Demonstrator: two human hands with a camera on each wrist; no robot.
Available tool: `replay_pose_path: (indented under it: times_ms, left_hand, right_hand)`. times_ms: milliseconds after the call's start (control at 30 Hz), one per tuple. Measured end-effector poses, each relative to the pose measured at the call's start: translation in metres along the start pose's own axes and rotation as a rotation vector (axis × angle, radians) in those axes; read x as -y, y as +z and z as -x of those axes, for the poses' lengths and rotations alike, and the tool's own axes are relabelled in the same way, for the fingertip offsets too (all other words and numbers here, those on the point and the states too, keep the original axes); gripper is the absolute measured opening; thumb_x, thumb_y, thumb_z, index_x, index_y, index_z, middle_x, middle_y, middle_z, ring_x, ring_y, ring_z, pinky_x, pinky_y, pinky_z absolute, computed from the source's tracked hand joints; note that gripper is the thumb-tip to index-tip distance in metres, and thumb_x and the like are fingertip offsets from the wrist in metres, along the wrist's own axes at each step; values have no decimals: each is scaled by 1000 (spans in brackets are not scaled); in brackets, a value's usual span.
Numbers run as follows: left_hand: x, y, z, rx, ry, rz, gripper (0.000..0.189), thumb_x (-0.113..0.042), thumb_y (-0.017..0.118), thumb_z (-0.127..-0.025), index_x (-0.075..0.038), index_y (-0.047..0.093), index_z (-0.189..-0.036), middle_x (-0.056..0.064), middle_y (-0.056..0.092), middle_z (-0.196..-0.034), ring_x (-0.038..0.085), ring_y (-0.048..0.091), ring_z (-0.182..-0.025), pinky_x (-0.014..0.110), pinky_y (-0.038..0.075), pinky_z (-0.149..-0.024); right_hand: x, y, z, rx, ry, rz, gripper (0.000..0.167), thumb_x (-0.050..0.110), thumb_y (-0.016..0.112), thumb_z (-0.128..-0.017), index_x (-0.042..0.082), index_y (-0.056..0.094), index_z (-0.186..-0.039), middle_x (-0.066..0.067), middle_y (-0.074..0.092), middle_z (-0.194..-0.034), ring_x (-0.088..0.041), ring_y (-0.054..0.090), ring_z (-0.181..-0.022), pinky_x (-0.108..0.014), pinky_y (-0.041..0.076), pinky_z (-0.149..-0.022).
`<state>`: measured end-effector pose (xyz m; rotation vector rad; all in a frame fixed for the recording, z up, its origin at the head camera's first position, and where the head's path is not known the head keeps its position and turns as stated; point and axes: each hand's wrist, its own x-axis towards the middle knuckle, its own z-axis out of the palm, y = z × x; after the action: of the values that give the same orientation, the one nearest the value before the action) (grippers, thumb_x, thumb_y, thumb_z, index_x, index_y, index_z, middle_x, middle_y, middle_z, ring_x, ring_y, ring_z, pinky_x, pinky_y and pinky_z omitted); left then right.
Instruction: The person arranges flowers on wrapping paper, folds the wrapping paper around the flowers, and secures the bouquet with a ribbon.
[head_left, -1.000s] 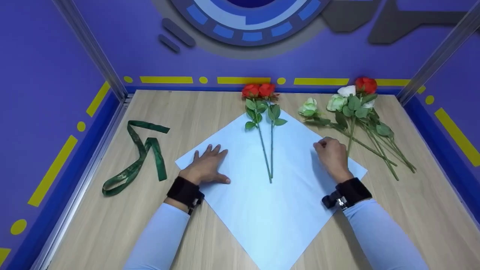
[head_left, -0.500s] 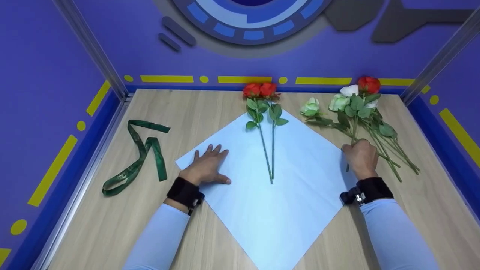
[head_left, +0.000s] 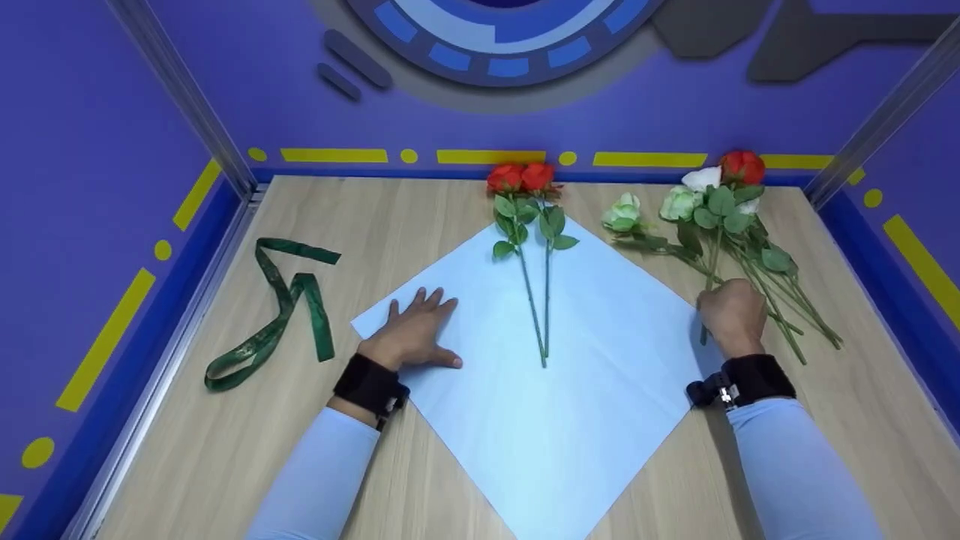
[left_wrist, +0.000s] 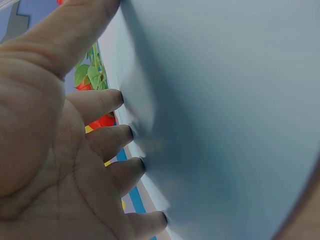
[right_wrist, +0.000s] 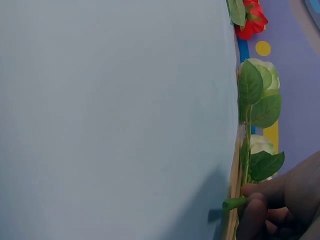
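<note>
My left hand (head_left: pixel 409 337) lies with fingers spread on the left part of a pale blue wrapping sheet (head_left: pixel 510 435). In the left wrist view its fingertips (left_wrist: pixel 135 131) touch the sheet. Two red roses (head_left: pixel 521 178) lie at the sheet's far corner, their stems pointing toward me. Over the right corner, my right hand (head_left: pixel 733 311) pinches a green stem of a rose, whose cut end (right_wrist: pixel 234 202) shows between thumb and finger in the right wrist view. Which bloom that stem belongs to is hard to tell among the light green rose (head_left: pixel 681 202) and its neighbours.
A green ribbon (head_left: pixel 289 307) lies loosely folded on the wooden table (head_left: pixel 187 450) at the left. To the right are several more roses, including a red one (head_left: pixel 742 166) and a white one (head_left: pixel 703 178). Blue-purple walls (head_left: pixel 67 150) enclose the table's back and sides.
My right hand has moved right from over the sheet to the rose stems and has taken hold of one. The left hand has stayed in place.
</note>
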<state>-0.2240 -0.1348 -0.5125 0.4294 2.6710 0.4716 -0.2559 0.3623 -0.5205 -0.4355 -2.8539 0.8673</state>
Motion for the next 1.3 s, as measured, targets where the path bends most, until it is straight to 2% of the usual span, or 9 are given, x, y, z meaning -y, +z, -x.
replay_pose_path:
  times_ms: [67,167,300,433,500,700,767,1033,1300]
  left_hand:
    - [0,0,0,-1,1,1,109,-54,85,-83,-15,28,-167,15,15,-175,39,4,-163,72,4,-125]
    - [0,0,0,-2,1,3,109,-54,85,-83,-15,28,-167,15,15,-175,39,5,-163,71,4,-126]
    - [0,0,0,-3,3,6,109,-55,85,-82,-15,28,-167,16,15,-175,39,5,-163,71,4,-125]
    - [0,0,0,-4,4,11,109,-55,85,-82,-15,28,-167,15,15,-175,39,4,-163,71,3,-126]
    - [0,0,1,-5,5,9,109,-55,85,-83,-15,27,-167,15,14,-175,39,4,-163,71,3,-126]
    - [0,1,1,-4,2,6,109,-55,84,-83,-16,27,-167,15,14,-175,38,4,-163,71,3,-126]
    - [1,1,1,-3,3,12,108,-55,84,-84,-16,27,-167,15,14,-175,39,3,-163,71,3,-126]
    - [1,1,-1,-12,0,7,109,-55,85,-82,-16,29,-166,14,16,-175,38,5,-163,71,3,-126]
    - [0,2,-1,-21,-1,10,108,-54,86,-82,-16,30,-166,15,16,-175,39,5,-163,71,4,-126]
  right_hand:
    - [4,1,2,-33,-21,-7,43,12,53,-97,7,60,-54,-8,65,-56,-29,61,-54,-35,42,-54]
    - [15,5,6,-76,-57,-20,44,17,53,-102,8,56,-59,-11,64,-59,-33,62,-59,-36,41,-62]
    - [39,16,17,-94,-115,-78,36,21,54,-106,5,62,-75,-17,63,-66,-37,61,-65,-43,42,-71]
    - [70,35,31,-41,-146,-159,26,22,60,-105,0,72,-98,-19,71,-85,-35,65,-76,-45,48,-78]
    - [85,46,38,-13,-145,-182,25,23,62,-104,0,73,-101,-19,74,-89,-32,67,-76,-42,51,-76]
    - [120,78,54,97,-124,-273,21,19,66,-101,1,74,-95,-15,74,-82,-19,68,-56,-31,56,-54]
    - [127,86,59,132,-109,-286,20,19,66,-101,2,73,-93,-12,73,-79,-16,67,-53,-30,55,-51]
    - [137,103,69,204,-144,-281,21,18,67,-101,4,71,-87,-8,68,-65,-17,65,-50,-32,54,-53]
    - [142,108,72,261,-137,-275,22,19,66,-102,5,70,-86,-8,69,-66,-18,66,-50,-32,55,-53]
